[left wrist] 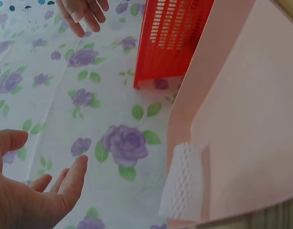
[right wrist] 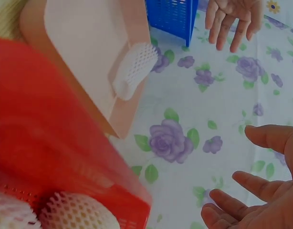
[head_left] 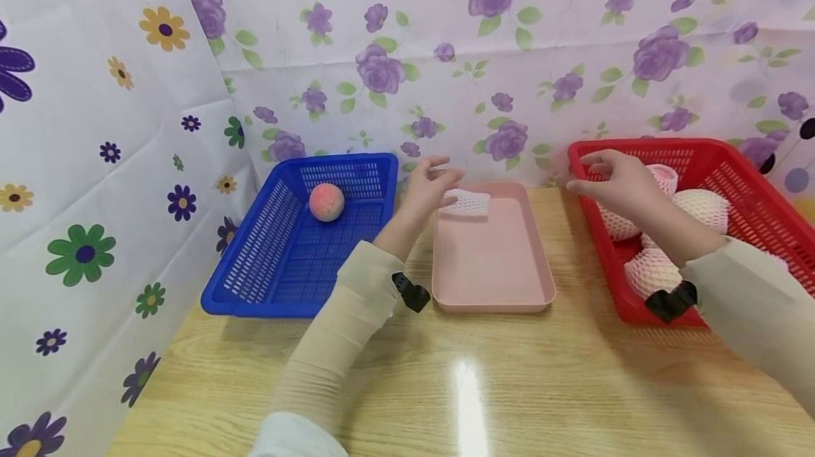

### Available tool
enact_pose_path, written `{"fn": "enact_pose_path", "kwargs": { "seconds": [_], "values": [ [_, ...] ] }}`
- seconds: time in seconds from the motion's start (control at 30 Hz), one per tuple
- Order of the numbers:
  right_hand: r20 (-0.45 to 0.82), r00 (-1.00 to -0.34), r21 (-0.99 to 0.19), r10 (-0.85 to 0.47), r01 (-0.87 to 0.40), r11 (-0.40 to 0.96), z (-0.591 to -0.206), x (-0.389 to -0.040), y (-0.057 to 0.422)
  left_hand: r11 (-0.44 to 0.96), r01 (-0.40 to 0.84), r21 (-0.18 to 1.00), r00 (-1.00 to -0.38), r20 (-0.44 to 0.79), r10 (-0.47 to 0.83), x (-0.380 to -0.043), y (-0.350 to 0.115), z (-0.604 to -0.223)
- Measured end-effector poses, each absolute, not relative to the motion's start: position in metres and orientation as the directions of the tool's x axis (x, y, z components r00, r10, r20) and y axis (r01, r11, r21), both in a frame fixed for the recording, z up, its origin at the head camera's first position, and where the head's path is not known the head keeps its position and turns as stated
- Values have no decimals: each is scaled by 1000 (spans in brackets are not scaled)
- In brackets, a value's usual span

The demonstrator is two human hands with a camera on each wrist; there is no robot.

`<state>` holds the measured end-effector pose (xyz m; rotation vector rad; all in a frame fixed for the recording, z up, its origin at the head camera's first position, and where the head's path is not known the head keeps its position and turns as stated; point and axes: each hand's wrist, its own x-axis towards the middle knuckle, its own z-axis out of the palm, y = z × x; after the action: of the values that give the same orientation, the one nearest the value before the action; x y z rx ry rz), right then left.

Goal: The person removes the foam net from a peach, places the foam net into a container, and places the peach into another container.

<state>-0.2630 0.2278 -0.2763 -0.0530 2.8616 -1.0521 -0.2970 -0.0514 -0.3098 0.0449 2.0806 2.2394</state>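
My left hand hovers with loosely bent fingers over the far left corner of a pink tray. A white foam net sleeve lies in that corner, partly behind the hand in the head view. The left wrist view shows this hand holding nothing. Above the left rim of a red basket hangs my right hand, its fingers apart and nothing in them. Several round fruits in foam nets sit in the red basket. One bare pinkish peach rests in a blue basket.
The baskets and tray stand side by side on a wooden table, the blue basket at left and the red at right. A flowered cloth hangs close behind them, and another covers the left side.
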Motion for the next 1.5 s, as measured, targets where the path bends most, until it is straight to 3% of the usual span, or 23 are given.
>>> {"fn": "enact_pose_path", "kwargs": {
  "seconds": [0.23, 0.77, 1.5],
  "values": [
    [-80, -995, -634, -54, 9, 774, -282, -251, 248, -18, -55, 998, -979, -50, 199, -286, -27, -319],
    [-153, -986, -583, -70, 33, 811, -308, -229, 294, -40, -32, 999, -957, -19, 289, -259, 33, -340],
    [-216, -969, -552, -119, 21, 834, -350, -214, 336, -11, -160, 987, -950, -151, 273, -233, 92, -367]
  ]
}}
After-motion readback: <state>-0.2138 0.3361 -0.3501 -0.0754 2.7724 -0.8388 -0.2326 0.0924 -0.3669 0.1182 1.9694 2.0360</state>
